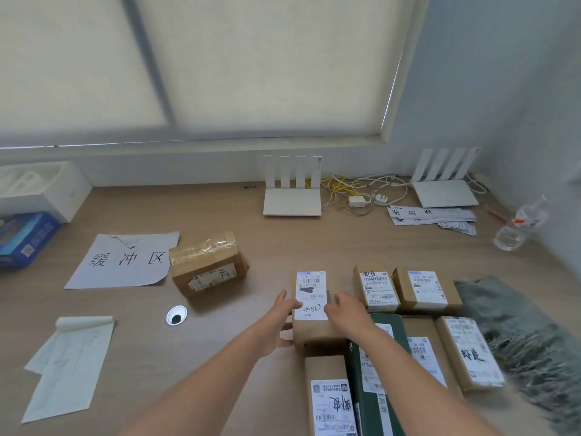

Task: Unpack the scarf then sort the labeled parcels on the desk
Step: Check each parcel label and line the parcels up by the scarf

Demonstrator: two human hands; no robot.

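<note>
A brown parcel (314,333) with a white label marked 040563 sits mid-desk. My left hand (276,322) presses its left side and my right hand (347,313) rests on its right edge, so both hands grip it. Several more labeled parcels lie to the right and front: two small ones (379,291) (424,291), a dark green one (374,372), a brown one (471,350) and one (330,401) at the near edge. A taped parcel (207,265) lies apart at the left beside a paper sign (125,262). The grey-green patterned scarf (515,335) lies spread at the right.
Two white routers (292,190) (443,180) with tangled cables stand at the back. Paper strips (430,215) and a plastic bottle (522,225) lie back right. A white box (41,190) and blue box (25,237) sit far left. Folded paper (69,363) and a cable grommet (176,315) are front left.
</note>
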